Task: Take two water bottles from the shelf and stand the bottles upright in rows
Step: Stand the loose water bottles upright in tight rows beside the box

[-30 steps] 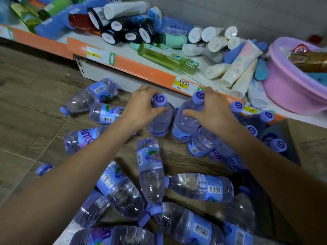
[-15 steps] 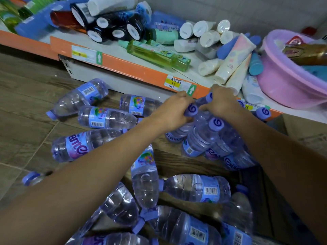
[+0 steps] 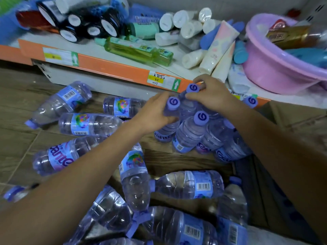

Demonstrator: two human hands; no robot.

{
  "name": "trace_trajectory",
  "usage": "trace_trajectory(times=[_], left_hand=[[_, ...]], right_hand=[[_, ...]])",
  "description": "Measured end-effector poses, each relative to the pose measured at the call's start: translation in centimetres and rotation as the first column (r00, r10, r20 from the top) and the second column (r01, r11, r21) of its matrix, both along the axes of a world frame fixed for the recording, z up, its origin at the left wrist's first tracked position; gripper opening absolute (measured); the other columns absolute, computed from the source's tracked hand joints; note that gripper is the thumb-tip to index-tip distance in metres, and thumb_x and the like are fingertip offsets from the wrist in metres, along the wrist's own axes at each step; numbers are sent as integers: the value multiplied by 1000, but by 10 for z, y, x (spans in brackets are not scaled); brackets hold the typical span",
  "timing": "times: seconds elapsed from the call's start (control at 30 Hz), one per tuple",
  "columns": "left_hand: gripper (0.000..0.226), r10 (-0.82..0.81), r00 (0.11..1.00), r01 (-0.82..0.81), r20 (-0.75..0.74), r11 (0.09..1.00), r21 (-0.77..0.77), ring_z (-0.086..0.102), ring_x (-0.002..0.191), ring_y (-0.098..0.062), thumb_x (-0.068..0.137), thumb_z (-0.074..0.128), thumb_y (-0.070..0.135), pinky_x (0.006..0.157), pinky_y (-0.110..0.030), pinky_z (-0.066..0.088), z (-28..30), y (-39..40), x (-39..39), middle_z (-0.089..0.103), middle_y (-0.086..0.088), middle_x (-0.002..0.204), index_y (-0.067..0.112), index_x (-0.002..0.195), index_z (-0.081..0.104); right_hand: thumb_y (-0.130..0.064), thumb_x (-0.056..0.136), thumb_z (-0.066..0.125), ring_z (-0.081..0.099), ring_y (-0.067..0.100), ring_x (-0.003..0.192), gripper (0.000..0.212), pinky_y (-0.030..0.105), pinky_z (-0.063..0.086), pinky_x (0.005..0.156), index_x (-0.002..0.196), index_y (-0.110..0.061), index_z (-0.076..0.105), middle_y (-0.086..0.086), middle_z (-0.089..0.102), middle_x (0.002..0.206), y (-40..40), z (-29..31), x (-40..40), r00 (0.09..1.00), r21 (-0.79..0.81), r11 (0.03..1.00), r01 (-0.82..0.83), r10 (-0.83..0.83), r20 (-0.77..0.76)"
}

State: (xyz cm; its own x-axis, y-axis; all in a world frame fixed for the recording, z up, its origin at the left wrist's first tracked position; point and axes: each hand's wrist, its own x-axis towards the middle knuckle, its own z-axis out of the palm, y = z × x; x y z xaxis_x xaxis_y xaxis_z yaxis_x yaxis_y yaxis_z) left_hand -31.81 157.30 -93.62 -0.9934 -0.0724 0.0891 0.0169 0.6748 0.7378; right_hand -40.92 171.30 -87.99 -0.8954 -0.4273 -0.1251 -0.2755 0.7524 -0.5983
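1. Wood-look floor planks (image 3: 19, 110) run under an orange-edged shelf (image 3: 113, 68); against that shelf edge stands a tight cluster of upright water bottles (image 3: 217, 137), purple caps up.
2. At the shelf-side end of the cluster, the left hand (image 3: 155, 114) curls its fingers round the neck of one upright bottle (image 3: 168, 124), whose cap shows just above the thumb.
3. Just beside it, nearer the shelf edge, the right hand (image 3: 210, 96) pinches the neck of a second bottle (image 3: 187, 106) right under its cap (image 3: 193, 88).
4. A third upright bottle (image 3: 190, 135) stands in front of those two, touching them and held by neither hand.
5. Away from the shelf, many more bottles lie on their sides: three (image 3: 88, 123) to the left of the cluster and a pile (image 3: 189, 184) between the forearms.
6. On the shelf above lie a green bottle (image 3: 138, 51), white tubes (image 3: 191, 23), dark round-capped containers (image 3: 92, 25) and a pink basin (image 3: 276, 68) at its right end.
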Motion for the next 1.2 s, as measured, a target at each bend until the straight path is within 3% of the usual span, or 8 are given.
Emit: trace_trajectory(times=[0.17,0.27,0.37,0.53,0.77,0.9,1.0,1.2], left_hand=[[57,1,998,-9,67,992,123,54,115,-24,74,74,14,91,-28,43,-10,4,9,56,-12,125,9,123,45],[52,6,997,-17,77,990,142,50,107,-11,78,71,9,73,-4,38,-7,7,9,57,-10,124,5,123,46],[51,2,998,-8,63,994,105,50,107,-11,79,70,13,76,-10,34,-8,7,11,58,-10,125,6,124,47],[52,-48,998,49,39,999,-18,53,117,-27,78,71,16,83,-17,33,-9,6,13,57,-15,126,4,123,48],[54,3,998,-9,69,996,86,50,110,-13,79,70,16,85,-16,33,-8,6,17,56,-4,123,7,127,45],[52,-36,993,26,109,995,93,53,113,-20,79,70,13,87,-25,37,-9,5,13,57,-9,126,8,124,45],[54,-26,993,10,118,990,139,49,108,-13,80,69,10,88,-24,38,-8,7,17,55,-8,127,7,127,42],[88,239,970,-242,41,944,224,30,136,-23,76,73,16,110,-33,32,-18,24,46,26,-14,148,7,143,17]], right_hand=[[-29,82,67,43,13,88,47,23,31,77,121,-10,51,-2,44,98,35,1,48,984,-15,995,-102,99,-146],[-39,78,69,51,26,101,54,34,39,77,118,-11,46,5,50,102,45,-11,61,968,226,956,-189,220,-122],[-35,81,68,53,34,107,55,38,40,74,120,-8,39,14,55,113,41,-10,64,945,448,869,-210,299,-136],[-15,80,69,43,25,79,40,34,32,60,95,-13,32,-1,32,69,40,3,52,953,380,902,-202,271,-135],[-10,78,69,44,25,80,37,26,27,48,93,-10,35,6,42,86,30,2,42,945,397,872,-285,325,-37],[-14,77,72,53,31,100,51,36,44,73,118,-5,42,15,53,111,37,0,41,945,366,884,-289,325,-39],[-18,76,74,48,29,119,68,32,40,94,134,-8,39,14,51,131,60,6,48,940,178,946,-272,300,-160],[-10,80,69,44,4,73,33,12,33,73,111,-5,59,0,55,92,136,0,93,955,-9,1000,-22,18,-297]])
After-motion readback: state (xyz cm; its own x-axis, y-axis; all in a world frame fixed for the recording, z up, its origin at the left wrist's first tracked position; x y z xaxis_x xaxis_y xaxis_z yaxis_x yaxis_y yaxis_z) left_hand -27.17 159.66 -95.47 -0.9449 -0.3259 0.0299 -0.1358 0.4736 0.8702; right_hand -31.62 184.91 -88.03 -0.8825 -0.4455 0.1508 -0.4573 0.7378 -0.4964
